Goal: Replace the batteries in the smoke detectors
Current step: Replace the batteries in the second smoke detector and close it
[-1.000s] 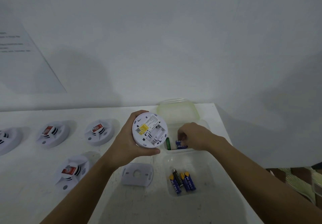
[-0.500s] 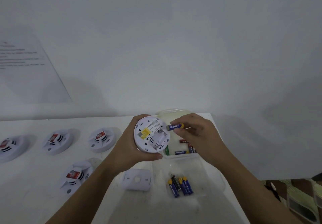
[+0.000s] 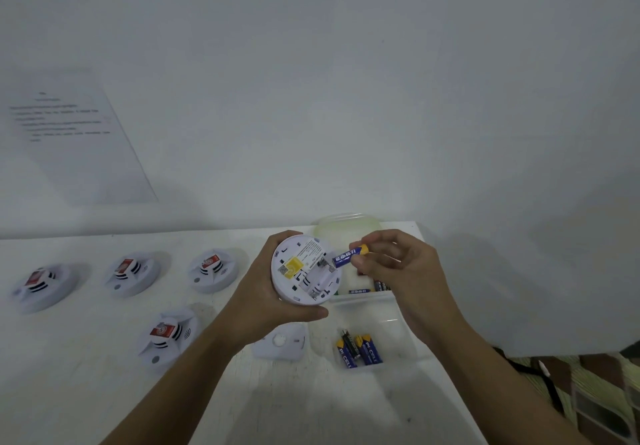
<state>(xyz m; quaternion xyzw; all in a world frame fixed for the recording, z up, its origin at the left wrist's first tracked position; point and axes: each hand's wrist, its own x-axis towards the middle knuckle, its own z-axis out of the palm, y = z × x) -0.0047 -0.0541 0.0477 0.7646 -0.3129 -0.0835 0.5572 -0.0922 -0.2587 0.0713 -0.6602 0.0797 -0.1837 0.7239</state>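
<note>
The left hand [image 3: 263, 292] holds a round white plastic smoke detector [image 3: 304, 268] above the white tabletop [image 3: 86, 358], fingers [image 3: 304, 313] curled round its rim and its back facing the camera. The right hand [image 3: 398, 271] pinches a blue-and-yellow cylindrical battery [image 3: 348, 256], its tip at the detector's open battery compartment [image 3: 320, 273].

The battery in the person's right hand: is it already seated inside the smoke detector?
No, the right hand pinches the battery, only its tip reaching the open back of the smoke detector in the left hand.
</note>
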